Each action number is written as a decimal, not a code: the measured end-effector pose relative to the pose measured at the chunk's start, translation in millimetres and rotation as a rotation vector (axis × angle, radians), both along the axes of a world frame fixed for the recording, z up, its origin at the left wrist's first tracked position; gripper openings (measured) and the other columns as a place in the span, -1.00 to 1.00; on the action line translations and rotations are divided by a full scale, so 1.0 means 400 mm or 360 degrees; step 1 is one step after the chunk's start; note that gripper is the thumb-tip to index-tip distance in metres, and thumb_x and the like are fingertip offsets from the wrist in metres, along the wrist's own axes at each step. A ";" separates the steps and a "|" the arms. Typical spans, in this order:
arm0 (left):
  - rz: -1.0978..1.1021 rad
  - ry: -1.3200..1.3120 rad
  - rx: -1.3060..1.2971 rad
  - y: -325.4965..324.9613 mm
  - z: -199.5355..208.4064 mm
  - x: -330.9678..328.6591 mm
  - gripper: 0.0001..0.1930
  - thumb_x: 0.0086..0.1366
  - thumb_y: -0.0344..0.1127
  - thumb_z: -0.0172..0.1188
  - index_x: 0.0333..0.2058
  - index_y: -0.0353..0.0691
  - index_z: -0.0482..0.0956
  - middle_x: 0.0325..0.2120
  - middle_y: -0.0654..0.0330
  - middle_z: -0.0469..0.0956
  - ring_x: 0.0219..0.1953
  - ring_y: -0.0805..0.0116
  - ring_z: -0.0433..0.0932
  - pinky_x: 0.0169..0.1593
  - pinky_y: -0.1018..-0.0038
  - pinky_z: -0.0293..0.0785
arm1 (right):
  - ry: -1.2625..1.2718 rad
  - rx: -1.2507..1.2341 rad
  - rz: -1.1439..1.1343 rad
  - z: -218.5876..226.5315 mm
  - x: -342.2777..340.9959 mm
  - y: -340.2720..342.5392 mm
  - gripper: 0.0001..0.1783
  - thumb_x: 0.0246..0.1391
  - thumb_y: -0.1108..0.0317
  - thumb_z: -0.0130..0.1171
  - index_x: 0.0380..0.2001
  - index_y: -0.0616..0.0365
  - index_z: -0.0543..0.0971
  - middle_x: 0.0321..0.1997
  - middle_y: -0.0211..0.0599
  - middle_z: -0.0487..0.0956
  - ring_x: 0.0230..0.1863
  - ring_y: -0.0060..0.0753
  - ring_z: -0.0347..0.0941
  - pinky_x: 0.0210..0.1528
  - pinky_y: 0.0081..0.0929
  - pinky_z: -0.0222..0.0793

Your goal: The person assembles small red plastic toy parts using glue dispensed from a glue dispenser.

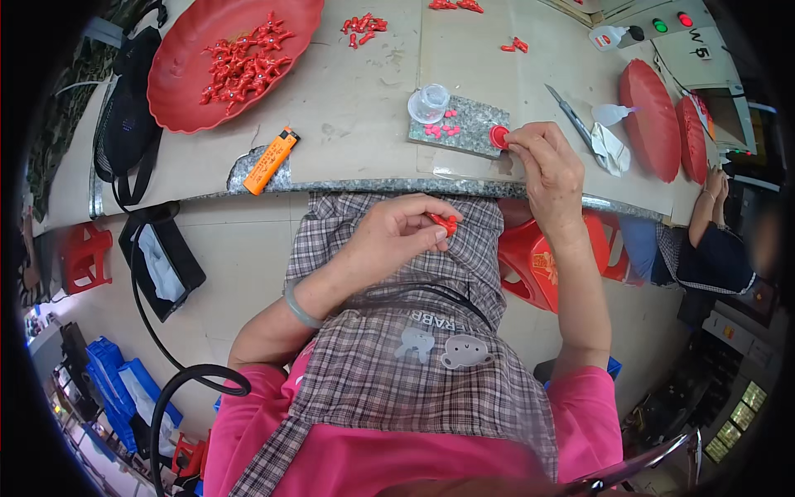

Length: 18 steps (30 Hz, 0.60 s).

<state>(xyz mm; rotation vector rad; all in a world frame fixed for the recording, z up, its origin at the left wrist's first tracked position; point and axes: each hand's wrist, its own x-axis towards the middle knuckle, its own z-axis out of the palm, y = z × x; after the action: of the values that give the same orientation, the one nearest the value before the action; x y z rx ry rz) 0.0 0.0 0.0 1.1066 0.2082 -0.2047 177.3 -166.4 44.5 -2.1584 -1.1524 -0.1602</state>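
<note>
My left hand (396,234) is over my lap, below the table edge, pinching a small red plastic piece (445,222) between thumb and fingers. My right hand (542,164) reaches to the table edge and its fingertips rest on a small round red cap (498,137) at the right end of a grey speckled stone slab (465,124). On the slab lie several tiny pink bits (440,129) and a clear plastic cup (429,103).
A big red tray (178,87) with several red pieces stands at the back left. An orange lighter (271,161) lies near the table edge. A knife (567,111), a glue bottle (611,36) and red dishes (652,120) are at the right. Another person sits at far right.
</note>
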 end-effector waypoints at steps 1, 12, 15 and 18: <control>-0.0001 -0.0010 0.0005 -0.001 0.000 0.001 -0.75 0.34 -0.53 0.14 -0.02 -0.32 0.56 -0.22 0.24 0.60 -0.24 0.51 0.60 -0.12 0.56 0.56 | -0.0030 -0.0007 0.0021 0.002 0.001 0.000 -0.84 0.07 0.66 0.15 -0.30 0.21 0.60 -0.30 -0.21 0.54 -0.34 -0.22 0.58 -0.33 -0.37 0.55; 0.0019 -0.0040 0.0033 0.002 -0.003 -0.003 -0.76 0.32 -0.55 0.15 -0.04 -0.32 0.58 -0.22 0.22 0.60 -0.27 0.51 0.60 -0.13 0.57 0.57 | -0.0135 -0.0044 0.0143 0.002 0.012 -0.001 -0.78 -0.06 0.69 0.16 -0.30 0.23 0.59 -0.31 -0.24 0.52 -0.32 -0.23 0.58 -0.33 -0.37 0.55; 0.0022 -0.0053 0.0044 0.003 0.000 -0.001 -0.75 0.32 -0.55 0.15 -0.04 -0.33 0.58 -0.21 0.22 0.60 -0.26 0.51 0.60 -0.13 0.57 0.57 | -0.0146 -0.0063 0.0180 0.006 0.018 -0.003 -0.79 -0.05 0.68 0.18 -0.30 0.24 0.59 -0.31 -0.24 0.52 -0.32 -0.23 0.58 -0.33 -0.38 0.54; -0.0002 -0.0072 0.0056 0.005 0.001 -0.002 -0.77 0.34 -0.52 0.16 -0.03 -0.35 0.57 -0.17 0.19 0.60 -0.22 0.47 0.61 -0.10 0.54 0.59 | -0.0087 -0.0043 0.0182 0.014 0.019 -0.003 -0.82 -0.02 0.66 0.21 -0.30 0.23 0.61 -0.31 -0.24 0.54 -0.33 -0.26 0.58 -0.33 -0.38 0.52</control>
<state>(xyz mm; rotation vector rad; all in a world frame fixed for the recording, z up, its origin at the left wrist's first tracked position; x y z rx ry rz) -0.6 2.0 0.4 1.1450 0.1716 -0.1774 185.1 -167.7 50.1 -2.1165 -1.3127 -0.1542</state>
